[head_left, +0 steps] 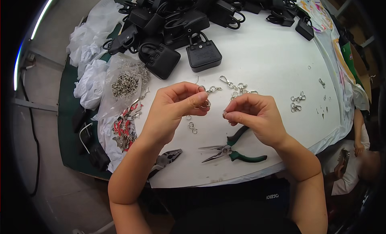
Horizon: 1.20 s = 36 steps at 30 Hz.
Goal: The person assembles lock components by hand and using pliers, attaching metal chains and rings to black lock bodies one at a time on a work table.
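While both hands hover above the white table (265,65), the left hand (177,103) pinches a small metal ring (206,103) between thumb and forefinger, and the right hand (253,115) pinches a tiny metal piece (225,113) at its fingertips. Green-handled long-nose pliers (231,151) lie at six o'clock from the hands; black padlock-shaped bags (203,55) sit at twelve; loose silver clasps (296,103) rest at three.

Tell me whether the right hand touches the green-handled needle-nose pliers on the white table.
Apart. The head view shows the right hand raised above the green-handled needle-nose pliers, with bare white table visible between its fingers and the plier handles.
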### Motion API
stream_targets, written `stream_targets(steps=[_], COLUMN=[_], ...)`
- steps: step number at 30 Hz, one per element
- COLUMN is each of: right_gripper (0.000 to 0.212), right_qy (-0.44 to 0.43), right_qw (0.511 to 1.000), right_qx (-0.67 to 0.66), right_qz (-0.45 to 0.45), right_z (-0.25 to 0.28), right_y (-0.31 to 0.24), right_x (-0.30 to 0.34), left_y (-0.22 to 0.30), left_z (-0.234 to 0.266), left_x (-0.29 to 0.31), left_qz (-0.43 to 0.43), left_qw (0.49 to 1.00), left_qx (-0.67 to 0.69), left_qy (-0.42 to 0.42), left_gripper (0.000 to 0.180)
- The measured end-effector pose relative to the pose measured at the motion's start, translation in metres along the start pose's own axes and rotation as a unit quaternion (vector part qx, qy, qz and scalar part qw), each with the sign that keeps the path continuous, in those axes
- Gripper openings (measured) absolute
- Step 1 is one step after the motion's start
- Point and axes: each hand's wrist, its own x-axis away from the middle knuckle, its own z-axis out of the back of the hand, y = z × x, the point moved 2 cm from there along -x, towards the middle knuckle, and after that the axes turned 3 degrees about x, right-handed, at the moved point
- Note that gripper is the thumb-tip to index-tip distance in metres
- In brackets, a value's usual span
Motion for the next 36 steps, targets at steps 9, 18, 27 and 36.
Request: stream_targets(steps=[9, 18, 27, 36], right_gripper=[0.01, 0.011, 0.012, 0.009], right_qy=[-0.063, -0.083, -0.109, 0.046], right_qw=[0.995, 0.993, 0.985, 0.989], right_qx=[-0.048, -0.068, -0.097, 0.04], right_qz=[-0.057, -0.055, -0.089, 0.136], right_z=[-0.002, -0.002, -0.002, -0.001], right_y=[-0.001, -0.001, -0.002, 0.002], right_x=[-0.001, 0.0, -0.001, 0.005], left_y=[0.002, 0.003, -0.003, 0.001], left_z=[-0.012, -0.014, -0.005, 0.025], left_x=[0.017, 0.025, 0.031, 0.0], left_qz=[-0.006, -0.029, -0.072, -0.212], left_qw=[0.995, 0.994, 0.989, 0.947], left_qx=[0.08, 0.071, 0.06, -0.18], left_qy=[-0.053, -0.078, -0.117, 0.159], left_gripper=[0.013, 0.011, 0.013, 0.039])
